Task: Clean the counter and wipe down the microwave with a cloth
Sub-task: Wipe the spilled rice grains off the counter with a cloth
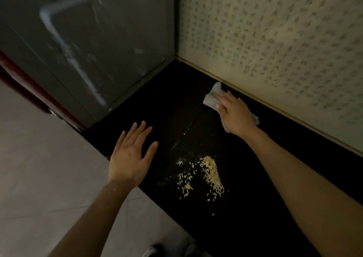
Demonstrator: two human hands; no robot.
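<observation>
The right hand lies flat, fingers straight, pressing the grey cloth onto the dark surface beside the wall. The left hand is spread wide, well apart from the cloth, with crumbs between.

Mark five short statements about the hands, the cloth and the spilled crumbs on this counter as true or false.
1. The right hand presses the cloth onto the counter close to the patterned wall. True.
2. The left hand holds a second cloth. False: its fingers are spread and it holds nothing.
3. The crumbs lie between the two forearms, nearer the person than the cloth. True.
4. The cloth covers the crumbs. False: it lies apart from them, farther back by the wall.
5. The counter is white. False: it is black.
</observation>
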